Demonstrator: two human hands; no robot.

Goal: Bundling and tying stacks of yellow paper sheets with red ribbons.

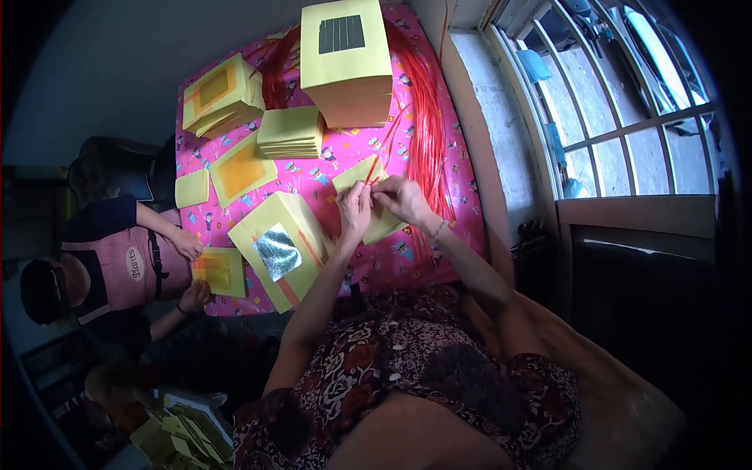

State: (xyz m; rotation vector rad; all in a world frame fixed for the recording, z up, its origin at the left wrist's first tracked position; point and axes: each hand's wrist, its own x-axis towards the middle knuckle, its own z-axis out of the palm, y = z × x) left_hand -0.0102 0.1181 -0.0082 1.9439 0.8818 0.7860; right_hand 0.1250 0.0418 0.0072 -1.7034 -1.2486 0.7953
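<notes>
A lap in a dark dress with flowers (407,376) is sitting closest to the camera, and two bare arms are reaching up from it to a pink cloth with little pictures (462,211).

The left hand (354,210) is curling its fingers shut on the edge of a yellow paper sheet (368,200), which is lying on the cloth in the middle. The right hand (403,197) is sitting just beside it, with fingers pinching closed on a thin red strip (374,174) that is crossing the top of that sheet. The two hands are almost touching. It looks like the strip is being pressed on the paper, but it is too small to be sure.

Left of the hands, a yellow pile with a shiny silver square (278,249) is resting on the cloth. A tall yellow stack with a dark square (345,59) is standing at the far end, and a bunch of long red strips (423,117) is lying beside it (running down near the window wall). A smaller yellow stack (291,131) is sitting between them.

On the left side, another person in a pink apron (125,266) is holding a yellow sheet with an orange patch (219,270) with both hands.
</notes>
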